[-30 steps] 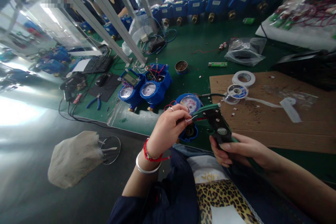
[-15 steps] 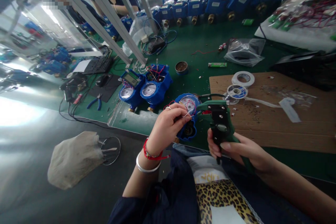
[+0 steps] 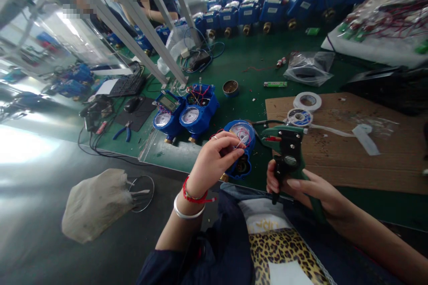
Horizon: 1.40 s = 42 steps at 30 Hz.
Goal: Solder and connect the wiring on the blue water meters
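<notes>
My left hand [image 3: 217, 158] pinches thin wires [image 3: 241, 139] between thumb and fingers, over the round dial of a blue meter [image 3: 251, 136]. Below the dial, the meter's dark compartment [image 3: 241, 165] lies uncovered. To the right, my right hand [image 3: 301, 185] is wrapped round the handles of a green and black wire stripper [image 3: 290, 156]. The tool's jaws point left, a short way from the meter and apart from the wires. Two more blue meters [image 3: 162, 119] [image 3: 197, 118] stand side by side on the left, the right one with red wires in its uncovered compartment.
Cardboard [image 3: 347, 160] bears a tape roll [image 3: 306, 101] and a solder spool [image 3: 300, 117]. Behind are a small round tin [image 3: 230, 88], a green battery [image 3: 275, 84] and a row of blue meters [image 3: 247, 11]. Blue pliers [image 3: 123, 131] lie left. A person [image 3: 157, 0] is beyond the metal posts.
My right hand has moved the wire stripper a little to the right, away from the meter and wires. My left hand has barely moved and still pinches the wires.
</notes>
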Each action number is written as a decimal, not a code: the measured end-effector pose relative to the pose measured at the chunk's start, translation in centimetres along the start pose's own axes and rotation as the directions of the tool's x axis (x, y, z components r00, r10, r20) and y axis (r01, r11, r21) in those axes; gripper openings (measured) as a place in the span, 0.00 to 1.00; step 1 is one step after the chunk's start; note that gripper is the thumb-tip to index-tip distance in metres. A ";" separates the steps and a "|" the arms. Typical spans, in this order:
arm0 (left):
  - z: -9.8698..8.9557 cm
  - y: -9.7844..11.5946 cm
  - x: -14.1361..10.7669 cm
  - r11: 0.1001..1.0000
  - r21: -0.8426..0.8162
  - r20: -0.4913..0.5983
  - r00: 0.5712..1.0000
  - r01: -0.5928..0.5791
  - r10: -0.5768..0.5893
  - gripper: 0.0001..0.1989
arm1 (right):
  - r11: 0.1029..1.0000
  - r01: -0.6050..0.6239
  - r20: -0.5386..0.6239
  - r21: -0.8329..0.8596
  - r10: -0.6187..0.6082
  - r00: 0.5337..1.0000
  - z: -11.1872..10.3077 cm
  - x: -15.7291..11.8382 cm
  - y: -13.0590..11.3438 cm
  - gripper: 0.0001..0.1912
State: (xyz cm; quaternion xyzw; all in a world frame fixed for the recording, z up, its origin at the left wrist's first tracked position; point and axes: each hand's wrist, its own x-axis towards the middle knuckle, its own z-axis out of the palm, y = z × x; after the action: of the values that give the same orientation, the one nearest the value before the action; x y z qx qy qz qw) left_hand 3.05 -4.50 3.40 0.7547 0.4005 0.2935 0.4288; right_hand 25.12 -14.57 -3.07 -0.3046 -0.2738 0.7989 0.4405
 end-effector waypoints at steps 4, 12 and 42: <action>0.2 0.8 -0.1 0.993 -0.096 -0.032 0.997 0.066 -0.070 0.09 | 1.000 0.020 0.043 -0.013 -0.019 0.999 -0.1 0.1 -0.4 0.20; 0.5 1.3 -0.2 0.947 -0.270 -0.042 0.980 0.176 -0.194 0.09 | 0.999 -0.025 0.208 0.043 0.016 0.978 0.2 0.8 -1.9 0.21; 0.3 1.1 -0.6 0.990 -0.063 -0.044 0.991 0.125 -0.128 0.10 | 0.994 -0.095 0.298 0.062 0.072 0.952 1.6 1.7 -1.9 0.10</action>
State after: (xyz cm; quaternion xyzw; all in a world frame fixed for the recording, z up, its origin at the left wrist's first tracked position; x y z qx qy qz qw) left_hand 3.40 -5.44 4.15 0.7071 0.4489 0.2956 0.4594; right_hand 24.28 -12.49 -1.03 -0.1762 -0.2932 0.8631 0.3716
